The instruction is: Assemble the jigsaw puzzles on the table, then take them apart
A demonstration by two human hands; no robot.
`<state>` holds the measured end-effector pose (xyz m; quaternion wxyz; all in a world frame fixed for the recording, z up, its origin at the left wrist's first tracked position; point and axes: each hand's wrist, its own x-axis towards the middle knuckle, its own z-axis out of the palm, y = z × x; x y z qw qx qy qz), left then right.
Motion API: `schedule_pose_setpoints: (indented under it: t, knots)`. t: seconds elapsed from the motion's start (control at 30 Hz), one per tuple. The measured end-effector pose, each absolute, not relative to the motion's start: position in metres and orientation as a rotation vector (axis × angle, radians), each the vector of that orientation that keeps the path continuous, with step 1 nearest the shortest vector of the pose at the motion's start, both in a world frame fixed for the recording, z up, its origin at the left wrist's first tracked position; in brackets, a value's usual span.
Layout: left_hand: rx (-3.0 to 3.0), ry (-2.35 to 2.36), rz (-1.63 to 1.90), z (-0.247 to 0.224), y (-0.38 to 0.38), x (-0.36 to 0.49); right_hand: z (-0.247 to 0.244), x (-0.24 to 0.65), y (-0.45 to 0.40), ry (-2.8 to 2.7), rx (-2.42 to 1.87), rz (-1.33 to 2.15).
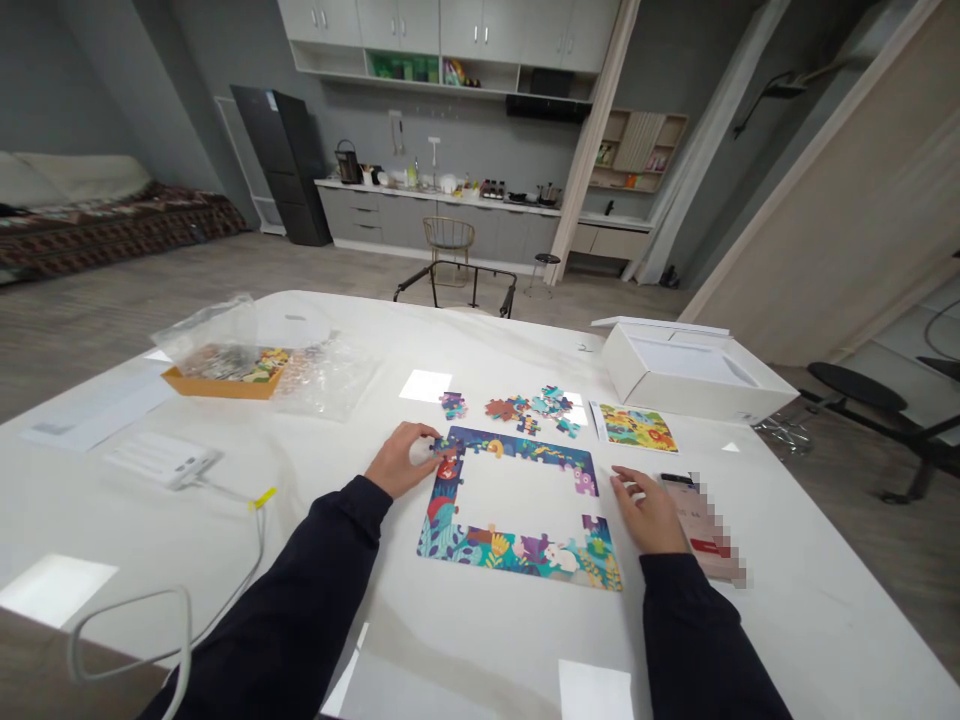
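Note:
A jigsaw puzzle border (517, 565) lies flat on the table, with bare tabletop inside it and a gap in its right side. At its upper left corner is my left hand (402, 462), thumb and index finger curved apart, their tips touching the border's edge. My right hand (649, 510) rests open just right of the border, fingers loosely bent and holding nothing. Loose puzzle pieces (551, 402) lie in a cluster beyond the border, and a small group of pieces (452, 404) sits left of them.
A picture card (637, 428) and open white box (675, 365) stand at right. The phone (701, 530) lies beside my right hand. At left are an orange tray (225, 385), plastic wrap (326, 375) and a white adapter (169, 460) with a looping cable (259, 540).

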<state>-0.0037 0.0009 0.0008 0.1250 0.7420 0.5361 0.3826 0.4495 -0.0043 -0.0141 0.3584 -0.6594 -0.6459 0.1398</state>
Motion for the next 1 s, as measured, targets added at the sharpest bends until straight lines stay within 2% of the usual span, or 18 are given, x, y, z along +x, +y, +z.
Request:
schedule_pose_setpoints:
  t: [0.1, 0.23, 0.7, 1.0]
  knots:
    - [2.229, 1.414, 1.056, 0.0, -0.004, 0.029, -0.011, 0.447, -0.005, -1.672, -1.713, 0.353]
    - [2.23, 1.482, 1.022, -0.006, -0.005, 0.055, -0.01, 0.445, -0.005, -1.668, -1.732, 0.355]
    - [2.149, 1.585, 1.056, -0.024, 0.001, 0.059, -0.012, 0.444, -0.006, -1.691, -1.703, 0.357]
    - [2.307, 1.561, 0.972, -0.024, 0.002, 0.057, -0.013, 0.445, -0.006, -1.7, -1.707, 0.368]
